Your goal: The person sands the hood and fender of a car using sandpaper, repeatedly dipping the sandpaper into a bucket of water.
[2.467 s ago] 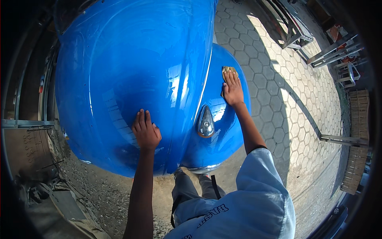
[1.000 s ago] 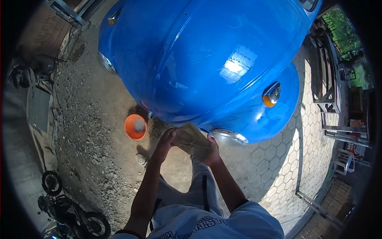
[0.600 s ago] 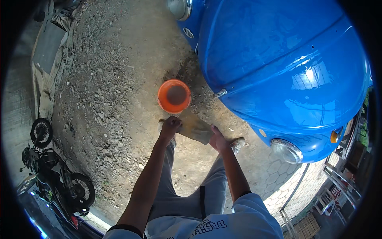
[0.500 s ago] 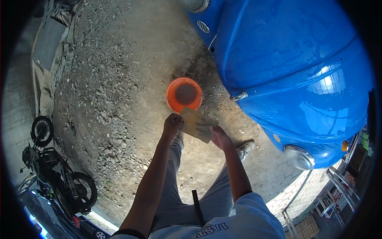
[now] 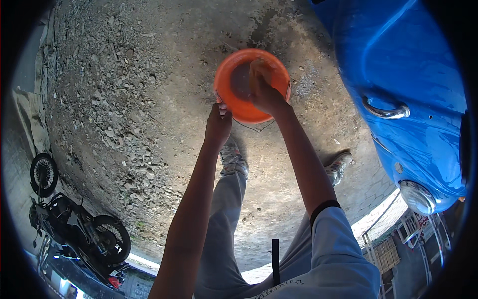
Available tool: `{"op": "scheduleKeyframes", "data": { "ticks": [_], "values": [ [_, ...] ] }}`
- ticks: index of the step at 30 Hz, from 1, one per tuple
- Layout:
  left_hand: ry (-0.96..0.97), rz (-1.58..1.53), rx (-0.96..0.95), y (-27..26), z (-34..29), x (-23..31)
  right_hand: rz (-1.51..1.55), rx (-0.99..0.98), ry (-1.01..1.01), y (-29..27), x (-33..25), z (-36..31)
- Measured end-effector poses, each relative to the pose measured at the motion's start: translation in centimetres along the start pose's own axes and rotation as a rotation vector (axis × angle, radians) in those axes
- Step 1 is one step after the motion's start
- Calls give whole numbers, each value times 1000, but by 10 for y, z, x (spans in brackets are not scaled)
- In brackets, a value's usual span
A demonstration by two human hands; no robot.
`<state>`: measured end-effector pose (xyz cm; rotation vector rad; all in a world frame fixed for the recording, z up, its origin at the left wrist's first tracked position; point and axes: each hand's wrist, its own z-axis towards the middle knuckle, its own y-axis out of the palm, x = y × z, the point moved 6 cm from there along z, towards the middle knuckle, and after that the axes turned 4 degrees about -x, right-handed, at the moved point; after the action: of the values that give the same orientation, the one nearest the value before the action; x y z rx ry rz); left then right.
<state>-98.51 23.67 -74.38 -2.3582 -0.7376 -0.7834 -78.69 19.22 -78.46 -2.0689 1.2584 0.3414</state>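
Observation:
An orange bucket (image 5: 226,107) with murky water stands on the ground before me, its thin wire handle hanging over the near side. My right hand (image 5: 266,97) reaches down into it, closed on a thin tan sheet (image 5: 258,71), like sandpaper, that is bent over the water. The fingers partly hide the sheet, and whether it touches the water is unclear. By the near left rim, my left hand (image 5: 218,123) is curled, with nothing visible in its fingers. I cannot tell whether it touches the rim.
A glossy blue car body (image 5: 408,65) with a chrome handle (image 5: 386,109) and round headlight (image 5: 417,198) fills the right. Loose gravel (image 5: 124,104) covers ground at left. A motorcycle (image 5: 74,224) stands lower left. My shoes (image 5: 233,158) flank the space below the bucket.
I have bent closer to the bucket, which looks larger. My left hand has let go of the tan sheet; my right hand has carried it down into the bucket.

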Motion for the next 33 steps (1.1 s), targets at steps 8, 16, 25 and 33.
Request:
{"op": "scheduleKeyframes", "data": {
  "ticks": [8,16,25,33],
  "values": [
    [233,628,36,22,18,28,-472,119,-293,54,-5,39],
    [647,922,-104,65,22,25,-488,159,-425,91,54,113],
    [613,1013,-79,73,17,7,-387,19,-255,101,64,97],
    [451,754,196,43,-9,27,81,-239,4,79,60,54]
  ]
}}
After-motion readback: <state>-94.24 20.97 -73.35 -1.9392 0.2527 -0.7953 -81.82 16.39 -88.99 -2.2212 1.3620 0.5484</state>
